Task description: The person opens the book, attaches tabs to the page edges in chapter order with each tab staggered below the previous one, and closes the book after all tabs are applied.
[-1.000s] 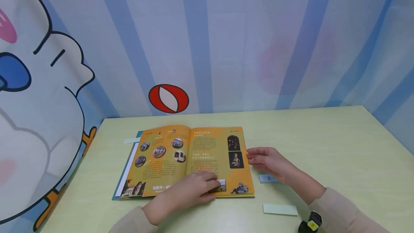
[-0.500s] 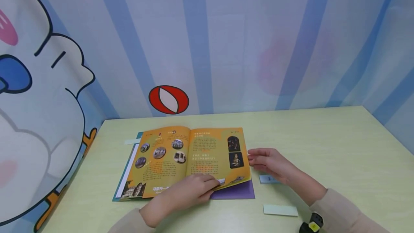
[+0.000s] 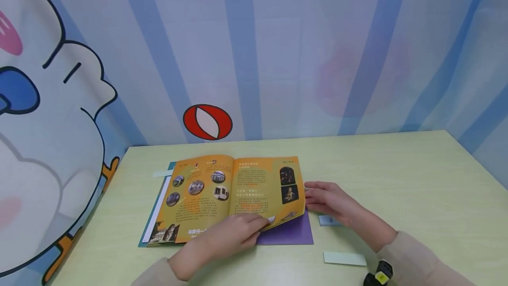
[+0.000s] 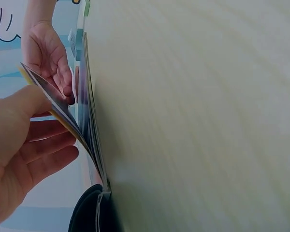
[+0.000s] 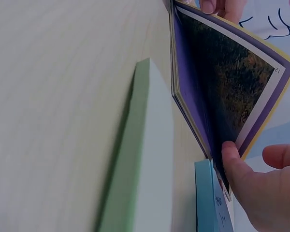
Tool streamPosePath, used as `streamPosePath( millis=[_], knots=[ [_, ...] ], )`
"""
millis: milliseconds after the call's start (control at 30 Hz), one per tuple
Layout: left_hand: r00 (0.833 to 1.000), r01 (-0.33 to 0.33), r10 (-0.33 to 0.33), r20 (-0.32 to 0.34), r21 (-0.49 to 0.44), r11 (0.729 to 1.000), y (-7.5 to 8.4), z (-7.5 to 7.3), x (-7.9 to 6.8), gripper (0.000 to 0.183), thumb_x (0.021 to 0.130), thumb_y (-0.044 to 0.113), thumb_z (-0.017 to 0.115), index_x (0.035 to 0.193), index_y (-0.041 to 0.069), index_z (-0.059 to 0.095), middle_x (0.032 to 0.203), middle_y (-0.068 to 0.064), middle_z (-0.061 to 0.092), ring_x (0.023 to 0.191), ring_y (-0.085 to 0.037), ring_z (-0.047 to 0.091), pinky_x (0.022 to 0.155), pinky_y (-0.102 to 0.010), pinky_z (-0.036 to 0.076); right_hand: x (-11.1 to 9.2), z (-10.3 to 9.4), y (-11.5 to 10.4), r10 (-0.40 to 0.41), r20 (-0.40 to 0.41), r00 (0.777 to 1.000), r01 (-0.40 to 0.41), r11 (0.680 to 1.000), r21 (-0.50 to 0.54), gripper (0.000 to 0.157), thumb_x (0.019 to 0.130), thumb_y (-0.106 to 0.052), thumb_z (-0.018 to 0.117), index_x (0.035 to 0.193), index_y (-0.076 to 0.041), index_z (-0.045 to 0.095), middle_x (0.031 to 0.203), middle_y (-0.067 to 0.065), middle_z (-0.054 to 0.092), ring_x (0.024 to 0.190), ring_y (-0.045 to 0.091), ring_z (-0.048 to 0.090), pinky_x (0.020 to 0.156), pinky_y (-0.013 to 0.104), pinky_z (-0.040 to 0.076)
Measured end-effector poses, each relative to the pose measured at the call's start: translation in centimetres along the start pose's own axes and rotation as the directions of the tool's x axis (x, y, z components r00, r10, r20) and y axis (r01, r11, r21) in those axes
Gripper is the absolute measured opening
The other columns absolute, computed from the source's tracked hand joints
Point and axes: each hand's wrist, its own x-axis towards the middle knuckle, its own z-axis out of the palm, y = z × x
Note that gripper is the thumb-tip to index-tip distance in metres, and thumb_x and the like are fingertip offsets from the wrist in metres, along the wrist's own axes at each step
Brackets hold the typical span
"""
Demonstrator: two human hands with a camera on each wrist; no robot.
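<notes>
Pages [image 3: 270, 189] of the illustrated book [image 3: 222, 206] on the table [image 3: 377, 167] are pinched and held raised by the left hand [image 3: 234, 233], while the right hand [image 3: 333, 200], fingers loosely extended, is held at their right edge; page-turning seems in hand, and a leftward carry seems called for

The book [image 3: 202, 215] is paper throughout, its printed leaves thin, flexible and smooth; the purple page [image 3: 287, 233] looks matt. Its teal cover [image 3: 141, 238] looks like smooth board. The bench [image 3: 397, 180] has a pale wood-grain surface, smooth with a soft sheen. The green strip [image 3: 344, 258] and blue strip [image 3: 327, 220] look smooth and matt, their material unclear. The sleeves [image 3: 424, 261] are matt cloth, the wrist device [image 3: 384, 272] dark, plastic-looking. The striped backdrop [image 3: 293, 69] is a matt, faintly creased sheet, cloth or plastic.
</notes>
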Motion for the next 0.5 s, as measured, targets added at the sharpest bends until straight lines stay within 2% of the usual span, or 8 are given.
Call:
streamPosePath(
  millis=[167,367,500],
  knots=[
    [0.999,-0.035,0.036,-0.036,0.032,0.999,0.0,0.0,0.0,0.031,0.092,0.013,0.058,0.122,0.009,0.061,0.112,-0.002,0.064,0.102,-0.012,0.061,0.086,-0.019,0.047,0.5,0.5,-0.2,0.013,-0.007,1.0,-0.013,0.997,0.071,0.058,0.095,-0.002,0.044,0.142,0.014,0.014,0.121,0.027,0.053,0.09,0.018,0.063,0.08,0.03,0.052],
    [0.997,-0.05,0.052,-0.049,0.039,0.998,0.0,-0.1,0.1,0.032,0.09,0.015,0.061,0.121,0.009,0.061,0.112,-0.002,0.064,0.101,-0.012,0.061,0.087,-0.017,0.046,1.0,1.0,-0.3,0.026,-0.012,1.0,-0.024,0.994,0.111,0.06,0.092,0.002,0.046,0.143,0.012,0.015,0.102,0.015,0.062,0.08,0.017,0.062,0.074,0.03,0.053],
    [0.998,-0.046,0.048,-0.049,0.043,0.998,0.0,-0.1,0.1,0.031,0.091,0.017,0.061,0.121,0.01,0.061,0.112,-0.002,0.063,0.101,-0.012,0.061,0.087,-0.017,0.046,1.2,1.1,-0.3,0.037,-0.013,0.999,-0.035,0.991,0.127,0.06,0.091,0.003,0.046,0.143,0.01,0.018,0.1,0.014,0.063,0.08,0.017,0.063,0.074,0.031,0.054]
  ],
)
